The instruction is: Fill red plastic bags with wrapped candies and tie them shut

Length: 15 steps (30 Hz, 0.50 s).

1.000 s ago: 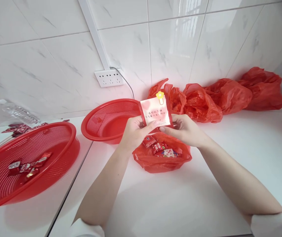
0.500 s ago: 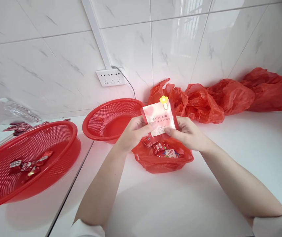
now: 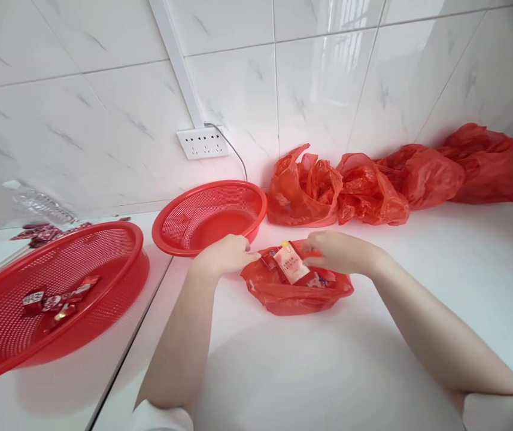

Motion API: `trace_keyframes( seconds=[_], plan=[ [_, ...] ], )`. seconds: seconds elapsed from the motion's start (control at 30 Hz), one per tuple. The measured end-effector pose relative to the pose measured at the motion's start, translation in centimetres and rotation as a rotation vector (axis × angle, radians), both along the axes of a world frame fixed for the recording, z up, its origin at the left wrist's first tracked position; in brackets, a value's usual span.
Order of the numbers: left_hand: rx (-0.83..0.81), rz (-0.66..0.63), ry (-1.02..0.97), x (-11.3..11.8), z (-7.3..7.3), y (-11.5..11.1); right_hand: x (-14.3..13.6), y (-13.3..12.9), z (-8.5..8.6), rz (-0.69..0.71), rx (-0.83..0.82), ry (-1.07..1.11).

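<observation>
Here, red bag [image 3: 296, 301] holds card [image 3: 291, 264], packets [image 3: 269, 258]; right hand [image 3: 339, 251] spread, grip of left hand [image 3: 225, 256] unclear.

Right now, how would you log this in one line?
card: lying on packets in open red bag | left grip: by bag's left edge | right grip: by bag's far right edge | bag contact: unclear
</observation>
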State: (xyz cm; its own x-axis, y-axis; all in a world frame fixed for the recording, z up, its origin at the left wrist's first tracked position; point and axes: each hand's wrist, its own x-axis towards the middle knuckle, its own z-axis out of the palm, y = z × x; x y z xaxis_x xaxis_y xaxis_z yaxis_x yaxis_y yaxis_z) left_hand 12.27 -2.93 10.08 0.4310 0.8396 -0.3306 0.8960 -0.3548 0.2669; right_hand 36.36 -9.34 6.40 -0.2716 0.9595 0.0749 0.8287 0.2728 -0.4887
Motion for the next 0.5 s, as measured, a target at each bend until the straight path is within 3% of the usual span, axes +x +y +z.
trace_keyframes(
  seconds=[0.17,0.27,0.33,0.43,0.5],
  plan=[
    [-0.015,-0.048,0.231,2.4,-2.3,0.2,-4.0,1.3,-3.2,0.060,0.152,-0.015],
    [-0.069,-0.093,0.253,3.5,-3.4,0.5,-5.6,1.9,-6.1,0.154,0.169,-0.127],
    [-0.076,-0.091,0.242,3.6,-3.7,0.7,-6.2,2.3,-7.5,0.137,0.168,-0.174],
    [-0.063,-0.056,0.189,2.6,-3.0,0.8,-6.2,2.6,-8.1,0.069,0.200,-0.220],
    [0.022,-0.031,-0.037,0.8,-1.4,0.5,-5.6,2.4,-7.5,0.102,0.199,-0.236]
  ],
)
